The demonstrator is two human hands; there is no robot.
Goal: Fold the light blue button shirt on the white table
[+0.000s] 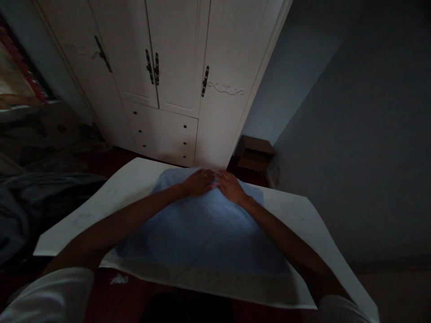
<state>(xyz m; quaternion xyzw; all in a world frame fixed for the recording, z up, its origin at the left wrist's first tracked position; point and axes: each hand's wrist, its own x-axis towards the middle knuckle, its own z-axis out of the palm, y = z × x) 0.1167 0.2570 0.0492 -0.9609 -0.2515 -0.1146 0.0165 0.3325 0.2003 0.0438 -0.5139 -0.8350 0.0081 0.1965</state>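
Observation:
A blue cloth (202, 229) lies spread over a white table (292, 211), reaching from the far edge almost to the near one. My left hand (200, 183) rests flat on its far part, fingers stretched out, a ring showing on one of them. Right beside it, my right hand (230, 186) also lies on the cloth with its fingers extended. The fingertips of both hands meet or nearly meet near the table's far edge. Neither hand appears to grasp the fabric.
Behind the table stands a white wardrobe (175, 58) with dark handles and small drawers. A low brown cabinet (257, 150) is on the floor by the right wall. Dark rumpled fabric (30, 211) is heaped to the left of the table.

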